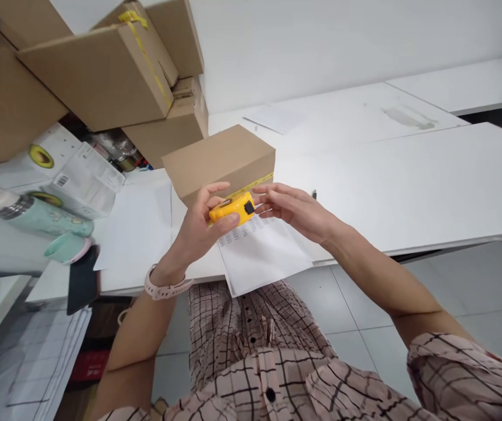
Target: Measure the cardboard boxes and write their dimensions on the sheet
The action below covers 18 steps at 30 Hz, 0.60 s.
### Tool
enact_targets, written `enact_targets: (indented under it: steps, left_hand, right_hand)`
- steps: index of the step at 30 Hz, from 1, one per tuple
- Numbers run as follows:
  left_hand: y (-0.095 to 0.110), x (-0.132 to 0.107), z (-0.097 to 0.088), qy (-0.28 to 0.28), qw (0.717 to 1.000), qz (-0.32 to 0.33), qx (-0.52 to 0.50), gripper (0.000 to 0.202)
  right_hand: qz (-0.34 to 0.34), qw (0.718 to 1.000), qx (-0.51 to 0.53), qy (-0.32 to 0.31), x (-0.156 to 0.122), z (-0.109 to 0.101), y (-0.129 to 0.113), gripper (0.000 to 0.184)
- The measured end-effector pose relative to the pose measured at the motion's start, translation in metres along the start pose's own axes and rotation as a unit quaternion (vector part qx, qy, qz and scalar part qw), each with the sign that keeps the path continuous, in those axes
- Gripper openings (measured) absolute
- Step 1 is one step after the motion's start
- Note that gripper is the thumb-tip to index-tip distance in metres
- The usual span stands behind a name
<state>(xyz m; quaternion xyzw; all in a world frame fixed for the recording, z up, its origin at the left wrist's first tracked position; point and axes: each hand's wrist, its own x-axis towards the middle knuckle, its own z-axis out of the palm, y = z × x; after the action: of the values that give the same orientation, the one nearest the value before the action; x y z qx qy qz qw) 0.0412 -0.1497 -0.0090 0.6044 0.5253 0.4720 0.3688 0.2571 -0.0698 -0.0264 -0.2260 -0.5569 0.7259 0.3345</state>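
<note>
My left hand (pixel 198 225) is closed round a yellow tape measure (pixel 233 209) with a black button, thumb along its near side. My right hand (pixel 292 207) is just right of it, fingers stretched out, their tips close to the tape measure's right end; whether they touch it I cannot tell. Behind both hands, a brown cardboard box (pixel 224 155) with a yellow tape strip along its lower edge stands on the white table (pixel 365 187). Below the hands, printed paper sheets (pixel 264 257) lie at the table's front edge, partly hanging over it.
Cardboard boxes (pixel 102 76) are stacked at the back left. A teal bottle (pixel 40 213), a teal cup (pixel 64 248), a dark phone-like slab (pixel 83 280) and white cartons (pixel 79 175) are at the left. A small dark object (pixel 315 194) lies behind my right hand.
</note>
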Motion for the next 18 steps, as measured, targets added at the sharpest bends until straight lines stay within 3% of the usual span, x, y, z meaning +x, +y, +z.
enact_targets:
  steps: [5,8,10,14,18]
  left_hand:
    - [0.0,-0.003,-0.011,-0.003,1.0,-0.005,-0.012,0.063]
    - [0.003,-0.002,-0.03,0.044,0.998,-0.019,-0.036,0.064]
    - [0.004,-0.001,-0.051,0.099,0.994,-0.02,-0.04,0.062]
    - [0.003,0.0,-0.105,0.214,0.975,-0.027,-0.054,0.044]
    - [-0.013,0.001,-0.154,0.276,0.958,-0.063,-0.049,0.037]
  right_hand:
    - [0.005,1.0,-0.013,0.02,0.026,0.023,0.001,0.031]
    - [-0.027,0.999,-0.031,0.031,0.053,0.022,-0.014,0.026]
    - [-0.058,0.995,-0.045,0.06,0.079,0.006,-0.03,0.024]
    - [-0.109,0.981,-0.067,0.147,0.142,-0.046,-0.058,0.022]
    - [-0.079,0.956,-0.138,0.245,0.19,-0.082,-0.056,0.026]
